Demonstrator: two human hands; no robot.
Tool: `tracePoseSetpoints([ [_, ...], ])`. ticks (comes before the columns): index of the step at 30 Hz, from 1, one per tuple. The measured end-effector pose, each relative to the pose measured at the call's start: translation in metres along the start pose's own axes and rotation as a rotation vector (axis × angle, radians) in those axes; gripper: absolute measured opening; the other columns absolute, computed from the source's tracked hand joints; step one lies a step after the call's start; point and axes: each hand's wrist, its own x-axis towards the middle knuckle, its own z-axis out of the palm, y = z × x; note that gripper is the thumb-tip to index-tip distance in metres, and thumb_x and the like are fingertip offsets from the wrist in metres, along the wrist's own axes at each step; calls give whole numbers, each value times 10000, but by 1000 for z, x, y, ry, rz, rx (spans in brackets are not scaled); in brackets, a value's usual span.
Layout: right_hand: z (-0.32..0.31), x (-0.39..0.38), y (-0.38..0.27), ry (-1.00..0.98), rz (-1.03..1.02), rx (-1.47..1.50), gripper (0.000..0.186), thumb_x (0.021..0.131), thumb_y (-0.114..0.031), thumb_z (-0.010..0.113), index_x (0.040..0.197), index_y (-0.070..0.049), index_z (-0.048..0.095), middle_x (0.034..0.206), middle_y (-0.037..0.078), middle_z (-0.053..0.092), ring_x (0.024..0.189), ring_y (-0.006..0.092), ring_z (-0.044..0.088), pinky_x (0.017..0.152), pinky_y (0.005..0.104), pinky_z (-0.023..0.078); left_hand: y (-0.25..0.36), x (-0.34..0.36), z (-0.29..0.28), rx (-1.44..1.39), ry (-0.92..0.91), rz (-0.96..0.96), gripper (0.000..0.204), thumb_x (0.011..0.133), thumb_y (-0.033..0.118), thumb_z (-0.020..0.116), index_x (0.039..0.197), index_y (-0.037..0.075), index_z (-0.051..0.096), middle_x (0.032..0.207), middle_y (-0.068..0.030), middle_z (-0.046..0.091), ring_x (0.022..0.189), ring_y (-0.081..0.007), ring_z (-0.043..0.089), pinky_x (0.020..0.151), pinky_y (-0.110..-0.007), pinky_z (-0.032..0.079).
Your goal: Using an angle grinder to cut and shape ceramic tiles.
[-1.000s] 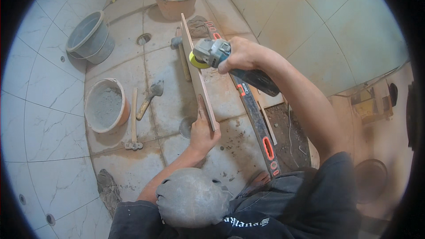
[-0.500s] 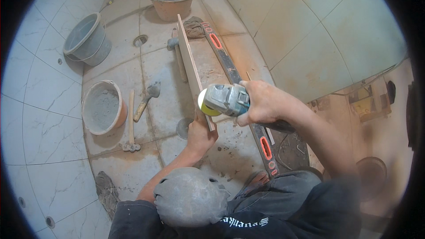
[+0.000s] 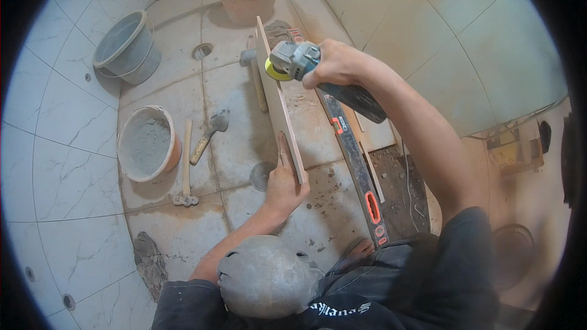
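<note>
My right hand (image 3: pixel 335 63) is wrapped round an angle grinder (image 3: pixel 296 58) with a yellow-green disc. The disc is at the right edge of a thin tile (image 3: pixel 282 110), toward its far end. That tile stands on edge, tilted, its narrow side turned up. Near its closer end my left hand (image 3: pixel 286 188) grips it, fingers stretched along the left face; the thumb is hard to make out. Below the grinder lies a spirit level (image 3: pixel 353 168) with orange-rimmed openings. Partly hidden behind the tile, a hammer (image 3: pixel 259 82) rests on the floor.
At left are a bucket of grey powder (image 3: pixel 147 146), a hammer (image 3: pixel 187 165), a trowel (image 3: pixel 211 135) and a tilted grey bucket (image 3: pixel 125 49). An orange bucket of dark mix (image 3: pixel 247 9) stands at the back. Round drain holes (image 3: pixel 202 52) open in the tiled floor. Broken ground (image 3: pixel 400 189) lies right.
My right hand has carried the grinder away from me, from the tile's near end toward its far part. My left hand stays at the near end.
</note>
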Motion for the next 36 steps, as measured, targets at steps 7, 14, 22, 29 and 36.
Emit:
tracePoseSetpoints([
  [7, 1, 5, -1, -23, -9, 42, 447, 648, -308, 824, 904, 47, 732, 844, 157, 727, 764, 274, 681, 738, 384, 537, -1, -3, -2, -48, 0, -31, 901, 863, 52, 579, 1642, -61, 140, 712, -151, 633, 659, -336, 699, 665, -435, 595],
  [14, 17, -61, 2, -109, 17, 27, 477, 666, -213, 837, 1072, 3, 711, 914, 165, 749, 858, 267, 708, 824, 374, 554, -1, -1, -2, -16, -4, -10, 856, 860, 43, 579, 1615, -61, 190, 892, -235, 692, 726, -418, 714, 701, -486, 606],
  [22, 25, -122, -8, -191, 0, 16, 581, 638, -217, 834, 1102, 84, 655, 943, 238, 729, 925, 375, 708, 880, 411, 552, 4, 0, -5, 23, -72, -150, 868, 826, -19, 604, 1600, -43, 213, 1092, -331, 676, 808, -473, 723, 720, -515, 609],
  [29, 21, -79, 5, -111, -53, 92, 504, 661, -195, 816, 1082, 48, 679, 887, 196, 733, 842, 309, 706, 821, 399, 558, 1, -1, -3, 17, -1, -48, 785, 868, 43, 575, 1584, -44, 267, 979, -279, 693, 812, -452, 726, 728, -499, 607],
  [36, 7, -20, 6, -44, -17, 16, 442, 683, -247, 817, 1012, 28, 708, 861, 169, 733, 805, 272, 694, 787, 380, 543, 5, 1, -13, -95, -197, -184, 1003, 848, 67, 594, 1635, -75, -12, 1601, -435, 251, 1006, -561, 674, 870, -530, 607],
])
